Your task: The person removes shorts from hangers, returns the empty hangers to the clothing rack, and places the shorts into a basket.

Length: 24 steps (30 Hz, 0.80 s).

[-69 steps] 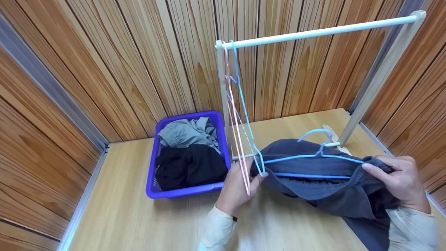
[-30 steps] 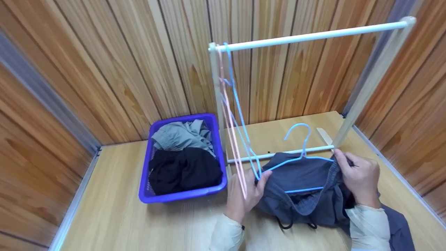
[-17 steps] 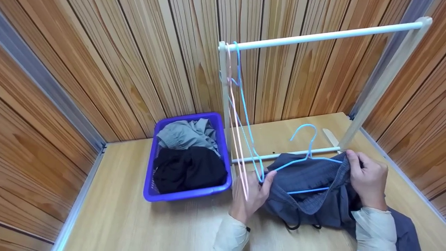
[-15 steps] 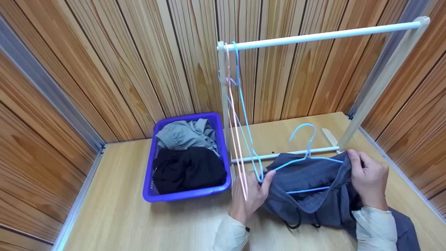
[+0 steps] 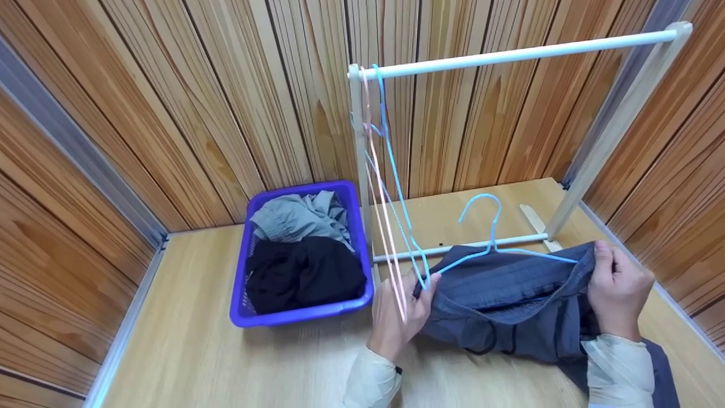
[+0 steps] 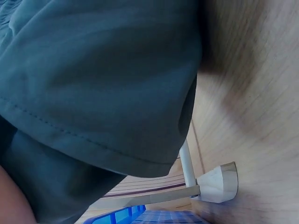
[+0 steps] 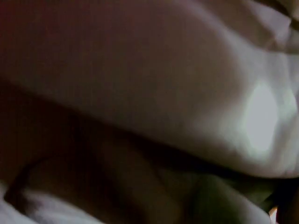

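Note:
A pair of dark blue-grey pants (image 5: 510, 334) with an elastic waistband and black drawstring lies over the floorboard in the head view. A light-blue hanger (image 5: 491, 235) sits inside the waist, hook up; its lower bar is mostly hidden by cloth. My left hand (image 5: 389, 328) pinches the waistband's left end near the hanger's tip, behind two hanging hangers' lower corners. My right hand (image 5: 620, 289) grips the waistband's right end, fingers curled and thumb on top, stretching it. The left wrist view shows a hemmed leg of the pants (image 6: 103, 88). The right wrist view is dark and blurred.
A white-railed wooden rack (image 5: 527, 55) stands behind the pants. A pink hanger (image 5: 380, 175) and another blue hanger (image 5: 395, 170) hang at its left end. Left of it, a purple basket (image 5: 300, 320) holds grey cloth (image 5: 300, 218) and black cloth (image 5: 306, 277). Wood-panelled walls surround.
My right hand first came in leftward, then moved right again, pulling the waistband wider over the hanger's right arm. The hanger's lower bar is now mostly covered. My left hand keeps its hold.

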Tool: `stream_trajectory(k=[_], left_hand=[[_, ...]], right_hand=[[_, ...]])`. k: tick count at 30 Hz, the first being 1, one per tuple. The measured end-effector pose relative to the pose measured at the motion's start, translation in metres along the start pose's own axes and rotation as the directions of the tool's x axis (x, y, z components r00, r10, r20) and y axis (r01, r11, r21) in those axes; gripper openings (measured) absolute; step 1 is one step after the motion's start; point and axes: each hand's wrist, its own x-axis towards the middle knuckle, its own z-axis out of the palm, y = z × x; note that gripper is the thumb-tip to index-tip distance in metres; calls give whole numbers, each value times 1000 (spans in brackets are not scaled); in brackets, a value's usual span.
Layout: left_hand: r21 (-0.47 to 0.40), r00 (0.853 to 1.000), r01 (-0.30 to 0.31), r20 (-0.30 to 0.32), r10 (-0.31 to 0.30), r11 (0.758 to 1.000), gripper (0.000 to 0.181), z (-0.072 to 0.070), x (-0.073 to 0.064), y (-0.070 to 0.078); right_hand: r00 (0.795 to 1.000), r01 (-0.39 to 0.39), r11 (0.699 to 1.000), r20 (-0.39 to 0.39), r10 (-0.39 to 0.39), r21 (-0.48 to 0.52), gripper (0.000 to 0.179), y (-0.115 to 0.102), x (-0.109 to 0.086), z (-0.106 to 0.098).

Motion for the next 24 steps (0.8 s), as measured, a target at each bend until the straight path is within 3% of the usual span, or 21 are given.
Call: stream_trajectory(k=[6, 13, 17, 24], left_hand=[[21, 998, -10, -67, 12, 1000, 30, 1, -1, 1], [119, 986, -48, -153, 66, 992, 32, 5, -1, 1], [150, 980, -77, -170, 102, 986, 36, 7, -1, 0], [154, 981, -53, -175, 80, 987, 35, 8, -2, -3]], right_hand=[[994, -93, 996, -56, 92, -7, 53, -3, 2, 0], [979, -175, 984, -109, 170, -34, 54, -8, 1, -8], [969, -174, 984, -181, 167, -25, 56, -7, 0, -11], [961, -204, 979, -191, 198, -12, 55, -11, -1, -13]])
